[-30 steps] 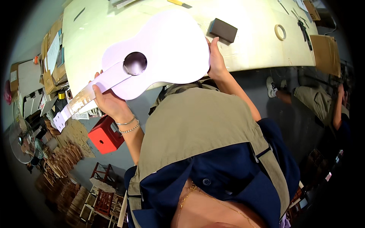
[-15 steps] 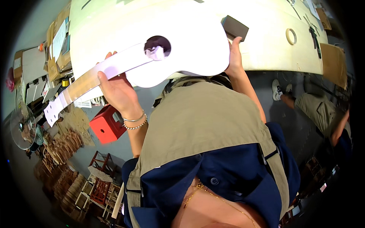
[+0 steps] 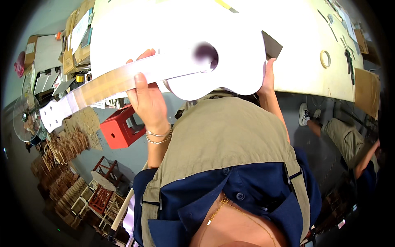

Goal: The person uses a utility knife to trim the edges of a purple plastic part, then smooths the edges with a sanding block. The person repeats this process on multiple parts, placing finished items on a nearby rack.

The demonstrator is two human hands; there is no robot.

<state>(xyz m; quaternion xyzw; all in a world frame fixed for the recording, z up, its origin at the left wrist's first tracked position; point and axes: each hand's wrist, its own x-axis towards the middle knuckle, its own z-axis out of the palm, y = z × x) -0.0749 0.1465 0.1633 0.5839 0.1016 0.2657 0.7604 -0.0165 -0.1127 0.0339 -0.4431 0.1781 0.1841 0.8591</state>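
Note:
I hold a white unfinished guitar up in front of me, its round sound hole facing me. My left hand is wrapped around the pale neck, two thin bracelets on the wrist. My right hand supports the lower edge of the guitar's body from behind. The headstock points down to the left. Below the guitar lies a pale workbench.
A roll of tape and a dark block lie on the bench. A red stool stands on the floor at my left, with stacks of wooden parts and cardboard. Another person crouches at the right.
The guitar has come up and closer to my face, now covering more of the bench. My left hand slid along the neck with it.

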